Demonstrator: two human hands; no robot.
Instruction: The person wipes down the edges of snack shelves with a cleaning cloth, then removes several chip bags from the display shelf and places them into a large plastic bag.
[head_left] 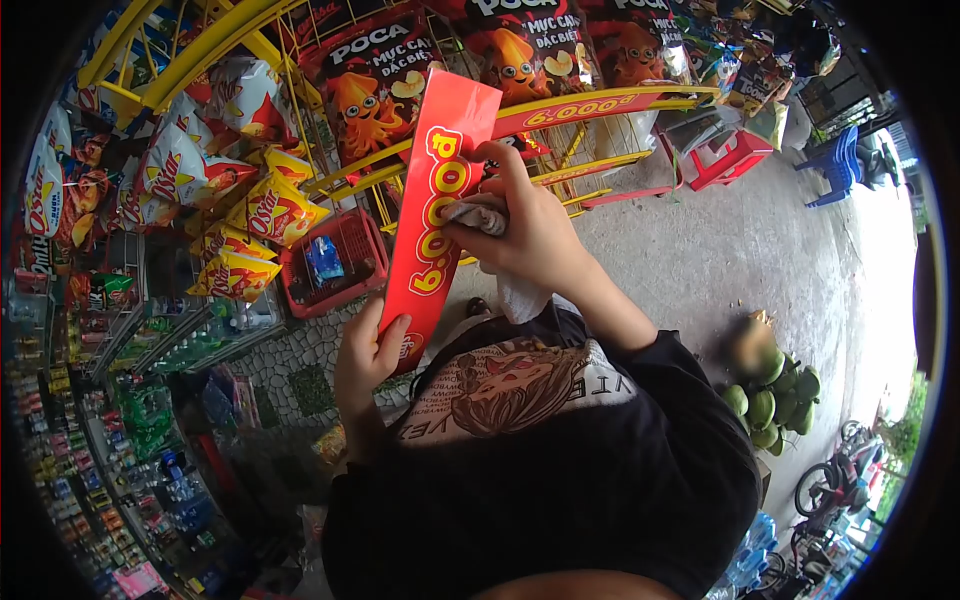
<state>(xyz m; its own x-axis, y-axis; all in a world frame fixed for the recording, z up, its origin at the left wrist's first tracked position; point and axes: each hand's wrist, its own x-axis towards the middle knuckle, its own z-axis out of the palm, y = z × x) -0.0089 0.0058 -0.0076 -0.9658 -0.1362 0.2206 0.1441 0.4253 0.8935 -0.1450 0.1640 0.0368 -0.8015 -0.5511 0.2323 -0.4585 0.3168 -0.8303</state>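
A long red price sign (419, 255) with "6.000đ" in yellow-edged figures stands tilted in front of my chest. My left hand (370, 350) grips its lower end, thumb over the front. Farther up, my right hand (530, 215) is closed around a crumpled grey-white cloth (478, 214), which lies against the sign's right edge. Part of the cloth hangs below that hand. Behind the sign's upper end is a yellow wire rack (400, 150) with red and black POCA snack bags (365, 100) on it. Another red price strip (580, 108) sits along the rack's front rail.
O'Star chip bags (275, 205) hang at the left. Below them a red basket (335, 265) holds a blue packet. To the right stand a red plastic stool (735, 160) and a blue chair (838, 168). Green coconuts (765, 405) and a motorbike (840, 475) are at lower right.
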